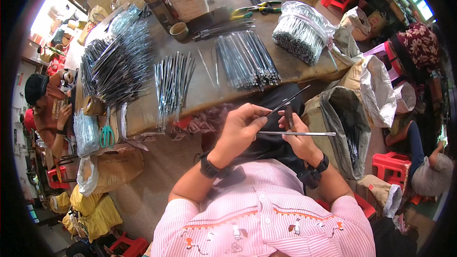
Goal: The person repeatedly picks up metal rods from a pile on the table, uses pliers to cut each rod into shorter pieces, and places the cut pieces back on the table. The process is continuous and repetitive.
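Note:
Both my hands are closed in front of my lap, just off the table's near edge. My left hand [243, 128] pinches a thin dark metal strip [297, 94] that slants up to the right past my right hand. In my right hand [301, 137] lies a bright silver metal strip [312, 134], nearly level, its left end reaching toward my left fingers. A short dark brown piece [288, 115] stands at my right fingertips; its kind is unclear. Beyond my hands, silver strips [247, 62] lie side by side, with another row [173, 83] to their left.
A big heap of strips [116, 62] covers the table's left side; a plastic-wrapped bundle [302, 33] sits at right. Pliers [257, 8], a small cup [179, 31] and a box [188, 0] stand farther back. Teal scissors [107, 133] hang at left. An open sack [345, 123] stands right. People sit at both sides.

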The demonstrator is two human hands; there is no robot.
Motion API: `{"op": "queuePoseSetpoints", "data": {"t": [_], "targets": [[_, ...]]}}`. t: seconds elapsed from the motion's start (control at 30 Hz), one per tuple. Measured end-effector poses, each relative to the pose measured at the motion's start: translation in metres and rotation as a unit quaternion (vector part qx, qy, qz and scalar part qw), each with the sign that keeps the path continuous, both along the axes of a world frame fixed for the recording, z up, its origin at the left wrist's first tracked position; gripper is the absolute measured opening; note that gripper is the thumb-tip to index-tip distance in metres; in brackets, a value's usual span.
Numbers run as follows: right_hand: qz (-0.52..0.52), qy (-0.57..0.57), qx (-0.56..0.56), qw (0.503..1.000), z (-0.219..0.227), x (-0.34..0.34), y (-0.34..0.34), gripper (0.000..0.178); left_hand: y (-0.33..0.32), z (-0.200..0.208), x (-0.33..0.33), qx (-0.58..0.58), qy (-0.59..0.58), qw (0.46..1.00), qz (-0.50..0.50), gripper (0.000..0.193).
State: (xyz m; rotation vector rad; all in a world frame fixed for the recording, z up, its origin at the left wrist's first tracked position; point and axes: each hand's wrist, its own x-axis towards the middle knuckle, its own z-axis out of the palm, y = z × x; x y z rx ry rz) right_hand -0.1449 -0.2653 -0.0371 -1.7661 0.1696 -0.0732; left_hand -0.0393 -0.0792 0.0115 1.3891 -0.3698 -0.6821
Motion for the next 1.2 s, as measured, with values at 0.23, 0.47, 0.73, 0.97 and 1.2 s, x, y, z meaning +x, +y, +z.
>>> {"op": "queuePoseSetpoints", "data": {"t": [0.23,0.47,0.73,0.97,1.2], "targets": [[0.013,-0.054,-0.200,0.978,0.007,0.002,-0.005,0.034,-0.004,-0.002,-0.003,0.049,-0.128,0.990,0.019,0.018],[0.005,-0.053,-0.221,0.974,0.005,0.000,-0.009,0.020,-0.008,-0.009,-0.009,0.071,-0.138,0.988,0.015,0.018],[-0.015,-0.057,-0.247,0.967,0.003,0.001,-0.011,0.016,-0.005,0.001,-0.004,0.131,-0.301,0.944,-0.004,0.029],[-0.025,-0.026,-0.212,0.977,0.006,0.021,0.000,0.017,0.014,0.017,-0.010,0.239,-0.373,0.893,0.085,0.034],[0.012,0.013,-0.187,0.982,0.011,0.030,0.010,0.026,0.028,0.003,0.005,0.237,-0.422,0.861,0.157,0.027]]}}
